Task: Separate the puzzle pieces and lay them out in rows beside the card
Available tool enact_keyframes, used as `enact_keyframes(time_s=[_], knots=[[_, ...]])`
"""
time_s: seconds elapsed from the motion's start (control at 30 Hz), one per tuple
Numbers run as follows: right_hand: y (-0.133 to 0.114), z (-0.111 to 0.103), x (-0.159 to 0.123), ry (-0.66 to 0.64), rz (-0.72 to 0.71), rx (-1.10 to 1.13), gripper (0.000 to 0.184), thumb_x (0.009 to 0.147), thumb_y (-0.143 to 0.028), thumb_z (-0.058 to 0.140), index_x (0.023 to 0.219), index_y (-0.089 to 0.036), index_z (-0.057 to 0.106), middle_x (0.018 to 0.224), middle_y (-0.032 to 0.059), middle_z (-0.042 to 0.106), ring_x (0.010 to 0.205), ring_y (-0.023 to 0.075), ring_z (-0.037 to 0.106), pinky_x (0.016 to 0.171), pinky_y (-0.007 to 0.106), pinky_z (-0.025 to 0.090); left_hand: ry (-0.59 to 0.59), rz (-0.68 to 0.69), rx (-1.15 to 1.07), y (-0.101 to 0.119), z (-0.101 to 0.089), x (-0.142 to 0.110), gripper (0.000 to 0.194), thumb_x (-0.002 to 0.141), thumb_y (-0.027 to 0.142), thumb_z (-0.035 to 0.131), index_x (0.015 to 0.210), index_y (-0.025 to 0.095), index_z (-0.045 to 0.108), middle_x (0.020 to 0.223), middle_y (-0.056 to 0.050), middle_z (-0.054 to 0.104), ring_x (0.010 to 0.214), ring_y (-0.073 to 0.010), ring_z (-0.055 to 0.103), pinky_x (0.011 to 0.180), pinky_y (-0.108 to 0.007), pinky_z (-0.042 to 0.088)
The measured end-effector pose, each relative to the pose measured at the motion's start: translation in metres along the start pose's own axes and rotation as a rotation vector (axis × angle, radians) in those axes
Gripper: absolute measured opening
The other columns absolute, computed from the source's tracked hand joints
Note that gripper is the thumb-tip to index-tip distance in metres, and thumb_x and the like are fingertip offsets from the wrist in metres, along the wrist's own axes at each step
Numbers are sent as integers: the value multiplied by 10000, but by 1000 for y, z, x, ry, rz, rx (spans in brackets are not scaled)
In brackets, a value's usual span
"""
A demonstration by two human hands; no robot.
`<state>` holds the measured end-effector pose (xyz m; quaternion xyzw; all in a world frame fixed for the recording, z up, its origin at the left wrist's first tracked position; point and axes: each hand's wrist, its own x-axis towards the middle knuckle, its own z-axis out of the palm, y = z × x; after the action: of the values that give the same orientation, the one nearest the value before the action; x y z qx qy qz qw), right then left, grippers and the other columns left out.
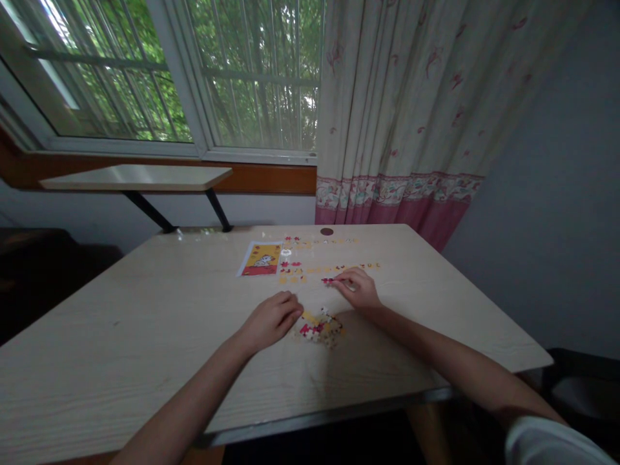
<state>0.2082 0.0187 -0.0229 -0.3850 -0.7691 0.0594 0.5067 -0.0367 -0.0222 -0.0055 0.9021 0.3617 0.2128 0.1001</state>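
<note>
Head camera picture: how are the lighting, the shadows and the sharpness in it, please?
Head view: daylight bright at the window, room dim; head view: soft shadow on the table just below the heap of puzzle pieces; head view: small glints near the table's far edge; head view: pieces too small to read their prints.

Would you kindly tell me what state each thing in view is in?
Pile: loose pieces, heaped
Left hand: fingers curled, beside the pile
Right hand: fingertips at a red piece, grip unclear
Rows: pieces spread out
Picture: flat, image up
Curtain: hanging in folds
Window: shut or not, unclear
</note>
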Motion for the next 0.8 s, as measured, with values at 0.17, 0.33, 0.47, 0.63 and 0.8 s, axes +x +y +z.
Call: enact_keyframes(time_s=[0.17, 0.33, 0.47, 0.63, 0.8], knots=[[1, -1, 3, 47, 111, 65, 141, 775, -317, 601, 734, -194, 656, 725, 47, 643, 714, 151, 568, 603, 256, 460, -29, 16, 30, 4, -2, 0, 231, 884, 232, 382, 795, 167, 585, 792, -52, 521, 772, -159, 500, 696, -264, 418], [-1, -1, 3, 40, 114, 31, 143, 781, -312, 586, 749, -189, 653, 725, 49, 638, 697, 148, 567, 618, 270, 463, -46, 57, -10, 7, -6, -1, 205, 857, 202, 406, 776, 172, 592, 780, -48, 525, 759, -157, 501, 680, -257, 417], [-2, -2, 4, 36, 104, 19, 141, 783, -308, 582, 744, -190, 649, 714, 47, 636, 687, 150, 565, 607, 269, 453, -19, 21, -3, 6, -6, -1, 207, 871, 220, 388, 811, 174, 580, 790, -46, 541, 760, -156, 515, 681, -255, 426], [-3, 2, 0, 15, -30, 3, 119, 780, -301, 601, 743, -199, 650, 717, 36, 653, 708, 149, 570, 674, 288, 432, 153, -58, -20, 6, -1, 0, 202, 883, 272, 411, 976, 185, 567, 822, -39, 574, 751, -141, 538, 689, -251, 438], [-8, 7, -6, -74, -146, -66, 133, 783, -328, 604, 753, -211, 659, 711, 27, 652, 705, 142, 571, 708, 295, 391, 302, -71, -16, 9, 7, 6, 254, 863, 327, 470, 1056, 180, 546, 802, -35, 576, 741, -139, 550, 659, -243, 448]])
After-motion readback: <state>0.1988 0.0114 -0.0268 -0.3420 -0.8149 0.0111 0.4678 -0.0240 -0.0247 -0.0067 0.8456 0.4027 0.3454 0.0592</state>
